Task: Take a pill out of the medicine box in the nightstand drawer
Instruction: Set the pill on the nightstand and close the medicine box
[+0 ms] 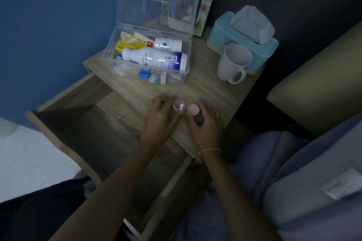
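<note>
Holding small clear cup with two pills in left hand, right hand gripping pink-capped bottle; pills already out, recapping left.

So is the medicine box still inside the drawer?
No, the open medicine box sits on the nightstand top, behind the pulled-out drawer.

1. The place is a bedroom in a home, dimly lit.
2. A wooden nightstand stands against a blue wall, its drawer pulled open.
3. On top sit a tissue box, a white mug and a clear medicine box.
4. Blue bedding lies beside it.
</note>
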Demonstrator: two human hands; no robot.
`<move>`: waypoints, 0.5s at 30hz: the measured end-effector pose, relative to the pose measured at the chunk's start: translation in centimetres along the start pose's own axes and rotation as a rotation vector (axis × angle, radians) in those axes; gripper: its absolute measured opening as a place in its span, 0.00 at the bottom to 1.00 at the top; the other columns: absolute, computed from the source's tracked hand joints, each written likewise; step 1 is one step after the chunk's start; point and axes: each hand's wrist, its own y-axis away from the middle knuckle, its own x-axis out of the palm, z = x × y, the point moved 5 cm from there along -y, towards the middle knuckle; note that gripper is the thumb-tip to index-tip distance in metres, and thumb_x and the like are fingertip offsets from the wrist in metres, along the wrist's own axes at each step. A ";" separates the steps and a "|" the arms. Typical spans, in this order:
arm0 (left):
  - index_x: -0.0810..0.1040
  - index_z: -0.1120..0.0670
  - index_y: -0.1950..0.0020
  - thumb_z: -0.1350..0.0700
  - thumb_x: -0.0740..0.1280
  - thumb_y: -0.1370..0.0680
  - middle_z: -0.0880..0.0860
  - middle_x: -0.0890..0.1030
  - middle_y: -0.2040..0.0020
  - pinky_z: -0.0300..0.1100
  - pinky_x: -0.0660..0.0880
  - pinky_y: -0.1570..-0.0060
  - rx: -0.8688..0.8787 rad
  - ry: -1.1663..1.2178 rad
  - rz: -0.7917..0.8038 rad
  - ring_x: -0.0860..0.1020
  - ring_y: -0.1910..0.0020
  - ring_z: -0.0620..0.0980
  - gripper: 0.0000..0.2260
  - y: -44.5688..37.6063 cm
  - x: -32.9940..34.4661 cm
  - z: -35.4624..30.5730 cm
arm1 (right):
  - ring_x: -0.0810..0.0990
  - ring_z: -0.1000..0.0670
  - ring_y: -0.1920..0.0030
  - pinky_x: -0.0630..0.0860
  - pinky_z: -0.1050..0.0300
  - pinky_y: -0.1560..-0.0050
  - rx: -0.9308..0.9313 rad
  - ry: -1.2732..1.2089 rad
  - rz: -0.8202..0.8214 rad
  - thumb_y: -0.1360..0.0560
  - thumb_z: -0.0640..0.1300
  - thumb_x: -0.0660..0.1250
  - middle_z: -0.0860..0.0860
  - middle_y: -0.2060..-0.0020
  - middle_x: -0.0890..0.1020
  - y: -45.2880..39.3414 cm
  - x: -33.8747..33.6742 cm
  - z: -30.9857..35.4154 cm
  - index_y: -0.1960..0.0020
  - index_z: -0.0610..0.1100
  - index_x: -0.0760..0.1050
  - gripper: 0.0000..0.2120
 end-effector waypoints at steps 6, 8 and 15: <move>0.75 0.60 0.35 0.54 0.64 0.21 0.61 0.75 0.35 0.51 0.68 0.33 0.147 -0.123 -0.003 0.72 0.34 0.57 0.16 1.9 -1.9 -2.2 | 0.74 0.49 0.36 0.67 0.62 0.37 0.070 -0.151 -0.115 0.27 0.57 0.69 0.45 0.35 0.77 0.8 -0.7 0.4 0.26 0.48 0.64 0.34; 0.73 0.61 0.33 0.54 0.62 0.20 0.61 0.73 0.33 0.57 0.64 0.30 0.184 -0.201 0.016 0.70 0.31 0.59 0.18 1.6 -2.7 -3.1 | 0.74 0.47 0.35 0.65 0.66 0.36 0.097 -0.207 -0.193 0.29 0.54 0.72 0.43 0.34 0.76 0.9 -1.3 0.6 0.26 0.46 0.65 0.35; 0.61 0.61 0.25 0.51 0.60 0.22 0.63 0.61 0.25 0.60 0.59 0.29 0.313 -0.538 0.166 0.60 0.26 0.62 0.27 -4.7 -4.1 -4.6 | 0.59 0.46 0.24 0.62 0.49 0.26 0.032 -0.233 -0.390 0.27 0.50 0.72 0.42 0.24 0.61 -5.1 -6.1 2.5 0.24 0.42 0.59 0.37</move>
